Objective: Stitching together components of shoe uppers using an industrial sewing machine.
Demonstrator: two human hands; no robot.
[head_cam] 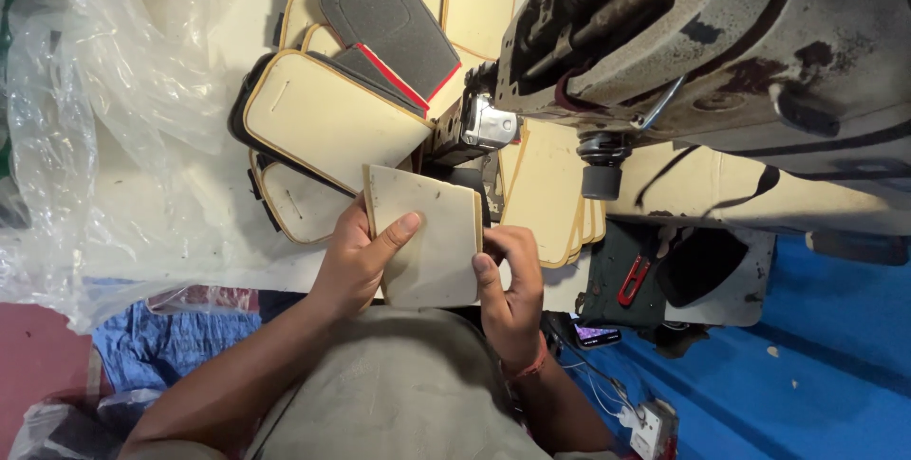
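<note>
- Nearest the lens: olive-grey shirt front (408, 394), forearms rising from it.
- Left hand (356, 256) clamped on the beige, rounded-corner padded panel (432, 242), thumb pressed across its face.
- Right hand (508, 285) pinching the same panel's right edge.
- Panel held just below the worn grey sewing machine (721, 52), not yet under its needle area.
- Beyond, heaped on the cream tabletop (190, 223): similar beige panels with dark edging (327, 119), seemingly done.
- Far left: crumpled clear plastic sheeting (85, 90).

Sewing machine (721, 52) overhangs right; stacked panels (332, 119) crowd ahead; plastic sheet (85, 109) blocks left.
</note>
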